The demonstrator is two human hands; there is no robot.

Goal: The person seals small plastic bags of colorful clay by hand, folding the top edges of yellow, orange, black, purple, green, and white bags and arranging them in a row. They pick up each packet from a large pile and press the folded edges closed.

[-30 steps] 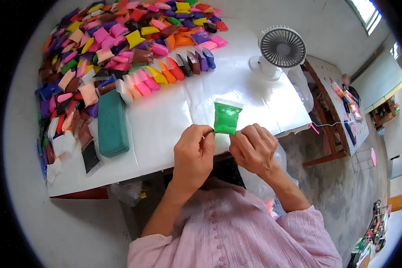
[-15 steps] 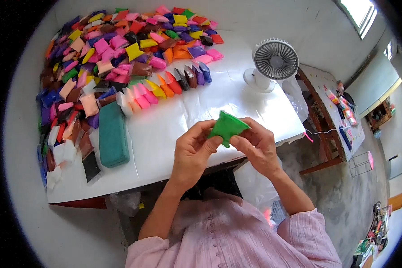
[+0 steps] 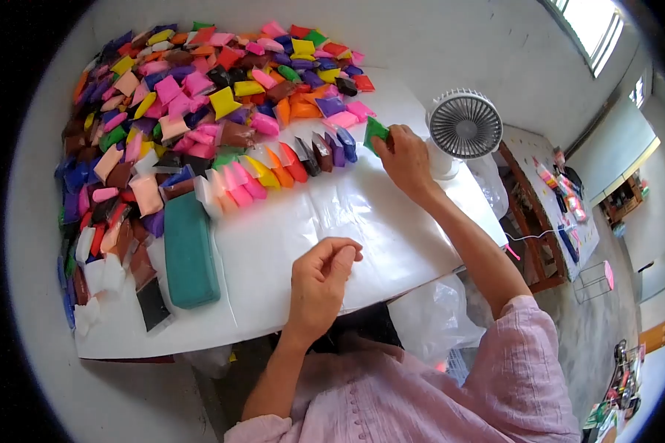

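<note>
Out over the far side of the table, my right hand (image 3: 408, 161) pinches a small green packet (image 3: 374, 133) by its edge. The packet is close to the right end of a row of upright coloured packets (image 3: 279, 168), near a blue one. My left hand (image 3: 322, 277) is above the front part of the white table (image 3: 273, 244), its fingers curled together and nothing visible in them.
A large heap of coloured packets (image 3: 177, 96) covers the table's left and back. A teal case (image 3: 191, 251) lies at the left front. A white fan (image 3: 464, 125) stands at the right, beside my right forearm. Behind it is another table (image 3: 543, 173).
My right hand has carried the green packet forward, away from my body, toward the row's right end. My left hand has let go of it and sits slightly lower with fingers curled.
</note>
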